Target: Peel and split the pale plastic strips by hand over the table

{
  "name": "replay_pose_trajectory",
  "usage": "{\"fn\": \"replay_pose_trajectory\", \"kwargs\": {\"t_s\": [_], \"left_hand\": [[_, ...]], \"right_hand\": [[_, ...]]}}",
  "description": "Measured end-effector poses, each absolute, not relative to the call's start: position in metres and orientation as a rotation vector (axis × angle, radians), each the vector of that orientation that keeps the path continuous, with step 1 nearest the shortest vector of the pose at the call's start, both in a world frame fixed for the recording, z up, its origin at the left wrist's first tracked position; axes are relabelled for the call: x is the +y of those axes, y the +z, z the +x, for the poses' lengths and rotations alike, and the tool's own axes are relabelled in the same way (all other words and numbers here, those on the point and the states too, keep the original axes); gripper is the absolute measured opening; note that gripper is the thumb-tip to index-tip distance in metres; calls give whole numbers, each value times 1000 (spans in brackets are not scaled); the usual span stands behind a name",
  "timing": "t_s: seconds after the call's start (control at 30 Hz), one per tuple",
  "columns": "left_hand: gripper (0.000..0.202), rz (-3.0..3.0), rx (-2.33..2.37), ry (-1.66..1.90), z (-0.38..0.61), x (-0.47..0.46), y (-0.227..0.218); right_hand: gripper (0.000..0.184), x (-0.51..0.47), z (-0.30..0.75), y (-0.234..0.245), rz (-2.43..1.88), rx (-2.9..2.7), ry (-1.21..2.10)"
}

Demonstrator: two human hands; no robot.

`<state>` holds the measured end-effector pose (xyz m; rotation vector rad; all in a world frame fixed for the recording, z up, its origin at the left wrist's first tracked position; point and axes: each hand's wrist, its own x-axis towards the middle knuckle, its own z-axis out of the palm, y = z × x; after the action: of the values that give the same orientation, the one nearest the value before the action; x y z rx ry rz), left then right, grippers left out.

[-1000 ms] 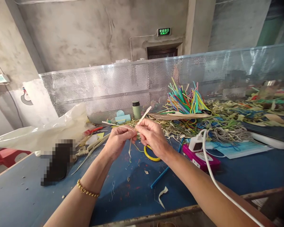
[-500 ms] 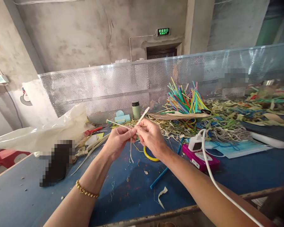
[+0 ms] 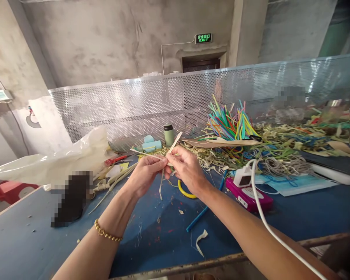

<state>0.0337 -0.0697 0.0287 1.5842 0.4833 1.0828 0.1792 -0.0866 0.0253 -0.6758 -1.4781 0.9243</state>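
Observation:
My left hand (image 3: 146,173) and my right hand (image 3: 185,167) meet above the blue table (image 3: 163,233), both pinched on thin pale strips (image 3: 175,143). One strip sticks up and to the right from my fingers, another points left, and a loose end hangs down between my hands. A gold bracelet (image 3: 106,233) is on my left wrist. A yellow ring (image 3: 186,191) lies on the table just below my right hand.
A heap of coloured tubes (image 3: 230,122) and pale scraps spreads at the back right. A pink box (image 3: 249,196) with a white charger and cable sits right of my hands. A blue stick (image 3: 200,217), a green bottle (image 3: 168,135), a plastic bag (image 3: 55,163) and a perforated metal screen (image 3: 134,109) surround the area.
My hands stay in nearly the same place. The hanging end of the strip has swung slightly, and my fingers have shifted their pinch a little.

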Motion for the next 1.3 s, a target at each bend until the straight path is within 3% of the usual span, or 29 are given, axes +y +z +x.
{"fn": "replay_pose_trajectory", "kwargs": {"t_s": [0.17,0.27,0.33,0.5,0.7,0.9,1.3], "left_hand": [[30,1538,430,961,28,-69,31],[25,1575,430,961,27,-69,31],[22,1558,468,993,27,-68,30],[18,1321,627,1193,31,-62,25],[11,1215,636,1224,35,-60,19],[17,1254,615,1127,31,-60,21],[16,1415,673,1202,29,-64,26]], "right_hand": [[18,-79,186,23,-647,-1475,1130],[18,-74,190,22,-707,-1530,1089],[18,-73,193,22,-822,-1599,861],[16,-80,197,26,-980,-1703,-145],[16,-88,186,19,-1147,-1947,-446],[2,-79,189,17,-1147,-1956,-330],[11,-79,193,24,-1001,-1843,30]]}}
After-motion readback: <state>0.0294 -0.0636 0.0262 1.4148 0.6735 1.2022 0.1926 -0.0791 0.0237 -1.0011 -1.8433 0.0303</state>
